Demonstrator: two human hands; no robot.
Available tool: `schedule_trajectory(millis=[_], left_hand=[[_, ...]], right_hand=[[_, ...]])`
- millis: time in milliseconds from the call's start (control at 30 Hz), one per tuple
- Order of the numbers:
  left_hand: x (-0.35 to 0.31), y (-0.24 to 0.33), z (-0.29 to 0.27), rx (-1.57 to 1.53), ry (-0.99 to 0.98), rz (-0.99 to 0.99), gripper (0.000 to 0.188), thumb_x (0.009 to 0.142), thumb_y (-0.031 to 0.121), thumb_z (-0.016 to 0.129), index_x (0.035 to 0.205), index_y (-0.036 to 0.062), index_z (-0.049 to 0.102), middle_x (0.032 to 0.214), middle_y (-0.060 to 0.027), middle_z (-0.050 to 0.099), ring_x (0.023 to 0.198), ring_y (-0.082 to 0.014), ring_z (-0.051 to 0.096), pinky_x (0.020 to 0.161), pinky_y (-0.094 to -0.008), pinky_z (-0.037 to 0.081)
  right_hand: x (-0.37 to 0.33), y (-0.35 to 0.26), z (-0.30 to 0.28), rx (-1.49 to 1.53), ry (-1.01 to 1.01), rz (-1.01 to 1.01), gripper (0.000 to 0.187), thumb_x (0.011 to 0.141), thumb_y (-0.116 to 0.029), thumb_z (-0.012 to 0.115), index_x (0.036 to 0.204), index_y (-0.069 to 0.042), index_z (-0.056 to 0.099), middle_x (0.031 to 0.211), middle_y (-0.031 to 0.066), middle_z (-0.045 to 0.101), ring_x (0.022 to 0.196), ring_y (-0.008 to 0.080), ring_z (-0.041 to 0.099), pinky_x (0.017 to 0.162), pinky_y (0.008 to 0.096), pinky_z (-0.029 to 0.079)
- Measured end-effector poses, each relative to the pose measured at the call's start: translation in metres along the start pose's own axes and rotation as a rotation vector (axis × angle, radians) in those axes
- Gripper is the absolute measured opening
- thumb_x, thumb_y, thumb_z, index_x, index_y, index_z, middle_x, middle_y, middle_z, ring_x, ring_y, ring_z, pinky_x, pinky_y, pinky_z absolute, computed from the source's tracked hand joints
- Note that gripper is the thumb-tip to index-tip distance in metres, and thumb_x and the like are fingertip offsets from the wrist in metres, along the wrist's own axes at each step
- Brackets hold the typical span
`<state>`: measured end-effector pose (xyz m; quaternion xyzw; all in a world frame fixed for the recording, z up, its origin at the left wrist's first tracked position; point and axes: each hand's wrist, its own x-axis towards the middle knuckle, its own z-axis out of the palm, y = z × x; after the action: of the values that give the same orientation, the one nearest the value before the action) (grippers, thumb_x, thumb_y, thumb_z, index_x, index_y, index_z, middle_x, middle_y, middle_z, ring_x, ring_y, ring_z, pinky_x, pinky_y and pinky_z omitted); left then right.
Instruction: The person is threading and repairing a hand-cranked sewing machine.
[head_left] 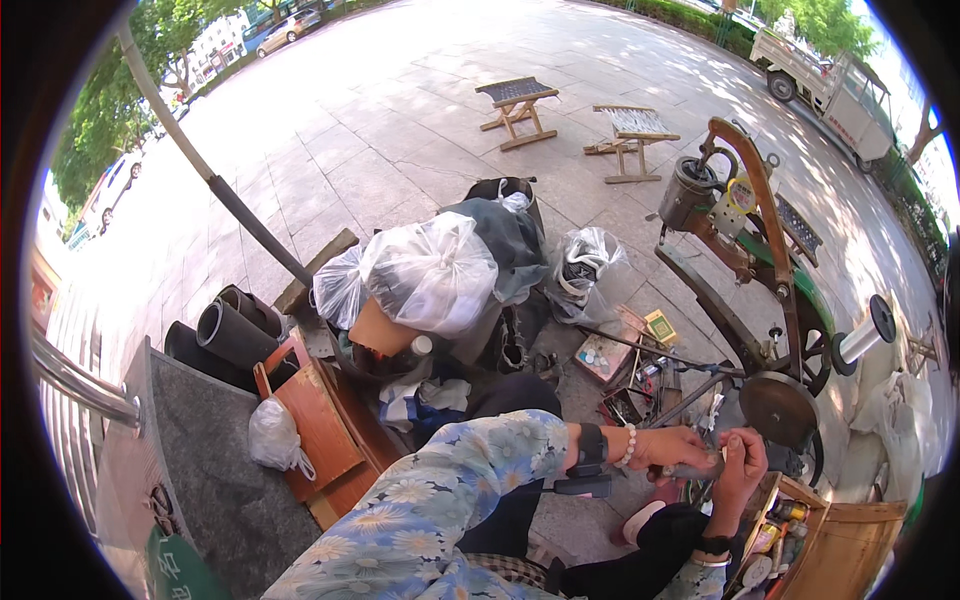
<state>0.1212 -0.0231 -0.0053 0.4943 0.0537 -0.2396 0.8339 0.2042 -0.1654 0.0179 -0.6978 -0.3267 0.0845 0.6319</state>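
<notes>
Fingers of the left hand (682,447) were closed narrowly round a grey piece (692,471), at the near right beside a dark wheel (778,412). The right hand (742,466) met it from the right, fingertips bunched; whether they pinched anything could not be told. Doing this well seemed to call for a firm left hold and small right-hand moves, kept clear of the wheel. Nearer lay an open box (852,545); beyond rose the machine (782,260), with a white bag (430,272) farther left and a stool (516,92) far off.
</notes>
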Motion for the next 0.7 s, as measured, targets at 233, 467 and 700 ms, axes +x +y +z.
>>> schedule_trajectory(millis=[233,467,700], left_hand=[[-0.015,0.015,-0.018,-0.106,0.014,0.01,0.036,0.085,0.036,0.056,0.102,0.0044,0.053,0.068,-0.0078,0.059,0.041,-0.0107,0.05,0.035,-0.021,0.036],[-0.004,0.018,-0.011,-0.091,0.019,0.027,0.041,0.085,0.033,0.057,0.11,0.0012,0.048,0.073,-0.0097,0.059,0.044,-0.0107,0.051,0.038,-0.021,0.038],[-0.005,0.013,0.002,-0.11,0.101,0.095,0.037,0.085,0.038,0.055,0.1,0.0049,0.053,0.073,-0.0078,0.058,0.043,-0.0107,0.049,0.038,-0.022,0.036]], right_hand=[[0.018,-0.003,0.02,0.252,0.017,0.115,0.023,0.091,-0.017,0.045,0.089,0.001,0.06,0.082,0.0066,0.062,0.072,0.0119,0.055,0.067,0.0248,0.044],[0.009,0.008,0.009,0.492,0.059,0.216,0.03,0.094,-0.026,0.04,0.099,0.0,0.057,0.087,0.0089,0.06,0.077,0.014,0.055,0.072,0.0273,0.046],[0.006,0.002,0.01,0.681,0.105,0.272,0.031,0.095,-0.028,0.04,0.099,-0.002,0.057,0.087,0.0068,0.06,0.079,0.013,0.054,0.073,0.0265,0.045]])
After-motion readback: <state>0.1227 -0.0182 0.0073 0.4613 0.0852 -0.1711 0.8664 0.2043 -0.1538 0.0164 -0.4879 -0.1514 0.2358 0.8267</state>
